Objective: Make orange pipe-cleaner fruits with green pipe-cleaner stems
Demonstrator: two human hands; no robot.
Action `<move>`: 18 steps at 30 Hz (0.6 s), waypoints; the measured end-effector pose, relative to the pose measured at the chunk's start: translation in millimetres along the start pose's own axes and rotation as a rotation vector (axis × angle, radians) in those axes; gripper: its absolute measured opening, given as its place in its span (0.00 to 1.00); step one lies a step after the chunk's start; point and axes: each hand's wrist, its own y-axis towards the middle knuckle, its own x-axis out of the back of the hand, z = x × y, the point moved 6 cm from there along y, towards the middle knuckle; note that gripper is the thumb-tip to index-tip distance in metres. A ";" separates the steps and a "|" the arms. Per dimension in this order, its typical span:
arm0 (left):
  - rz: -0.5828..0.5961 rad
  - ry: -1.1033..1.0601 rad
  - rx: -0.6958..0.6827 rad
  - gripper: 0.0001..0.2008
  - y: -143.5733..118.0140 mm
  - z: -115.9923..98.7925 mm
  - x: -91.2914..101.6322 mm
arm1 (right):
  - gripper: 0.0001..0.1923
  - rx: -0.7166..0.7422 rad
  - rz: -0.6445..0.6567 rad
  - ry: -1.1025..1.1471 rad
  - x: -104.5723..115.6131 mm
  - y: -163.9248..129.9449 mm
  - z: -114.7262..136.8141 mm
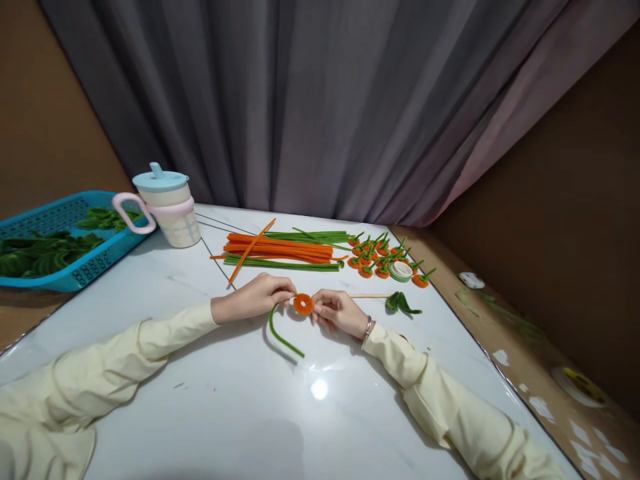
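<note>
Grey curtain point(320, 100) hangs behind the white table point(240, 413). I see a blue tray point(55, 233) and cup point(167, 207) far left, pipe cleaners point(285, 250) mid-table. My left hand point(255, 297) pinches the green stem point(280, 333); my right hand point(337, 310) pinches the orange coil point(303, 304) between them.

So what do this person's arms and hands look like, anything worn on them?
Both arms are covered in long, loose, pale cream sleeves that bunch into folds and gather at the cuffs. The left hand is bare, with no glove or ring showing. The right hand is bare too, with a thin bracelet at the wrist.
</note>
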 end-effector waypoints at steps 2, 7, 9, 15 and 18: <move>-0.063 0.010 0.019 0.10 -0.6 3.6 -2.4 | 0.21 0.004 -0.032 0.006 0.6 -0.3 3.2; -0.124 -0.001 0.035 0.09 -6.4 1.6 -9.8 | 0.18 0.005 -0.098 -0.032 -1.4 -0.3 5.4; -0.113 -0.027 0.030 0.08 -7.5 0.4 -11.9 | 0.17 0.022 -0.118 -0.039 -1.8 0.6 4.4; -0.060 -0.059 -0.004 0.08 -6.9 1.8 -15.9 | 0.18 0.063 -0.130 -0.040 -1.0 3.1 2.5; -0.036 -0.065 -0.003 0.07 -8.2 0.6 -18.5 | 0.19 0.062 -0.127 -0.049 -0.7 2.2 3.5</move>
